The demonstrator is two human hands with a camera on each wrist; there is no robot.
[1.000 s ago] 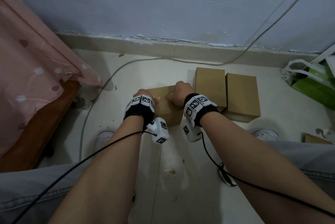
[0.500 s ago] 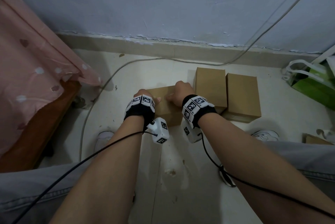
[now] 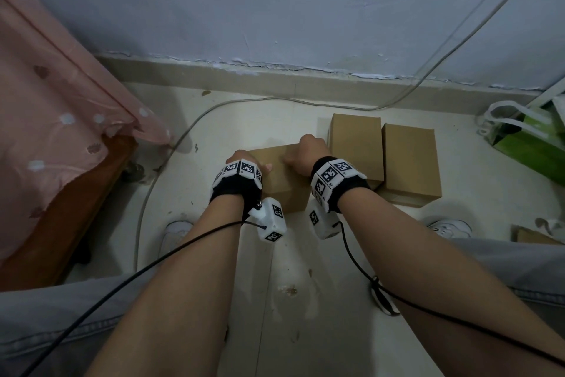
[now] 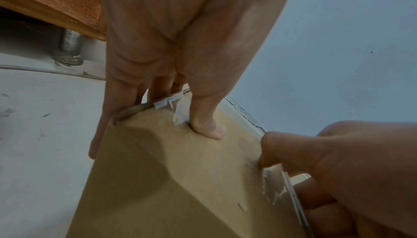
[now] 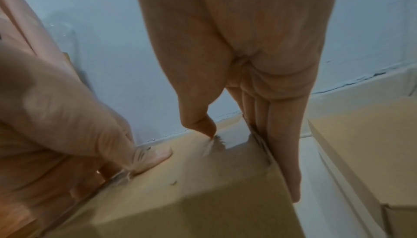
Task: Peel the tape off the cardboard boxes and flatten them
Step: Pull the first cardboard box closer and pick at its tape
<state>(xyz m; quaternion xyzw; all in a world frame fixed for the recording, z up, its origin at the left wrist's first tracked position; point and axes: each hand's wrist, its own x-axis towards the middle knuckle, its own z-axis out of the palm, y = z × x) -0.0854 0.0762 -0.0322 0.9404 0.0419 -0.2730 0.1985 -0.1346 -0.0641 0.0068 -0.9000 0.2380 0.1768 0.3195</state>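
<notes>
A small brown cardboard box (image 3: 282, 184) sits on the floor between my hands. My left hand (image 3: 244, 159) grips its left end, thumb (image 4: 207, 127) on the top face and fingers (image 4: 117, 102) down the side. My right hand (image 3: 305, 152) grips the right end, with its fingers (image 5: 286, 152) flat down that side. Its thumb tip (image 5: 203, 127) presses at the frayed edge of clear tape (image 5: 215, 143) on top. More clear tape (image 4: 179, 115) wraps the left edge by my left thumb. Two more closed boxes (image 3: 356, 144) (image 3: 409, 159) lie just right of it.
A pink bed sheet (image 3: 52, 120) hangs over a wooden bed frame (image 3: 79, 208) on the left. A grey cable (image 3: 171, 156) runs across the floor to the wall. A green bag (image 3: 529, 144) and a cardboard piece (image 3: 532, 236) lie at the right. My shoes (image 3: 175, 230) (image 3: 449, 228) flank the floor space.
</notes>
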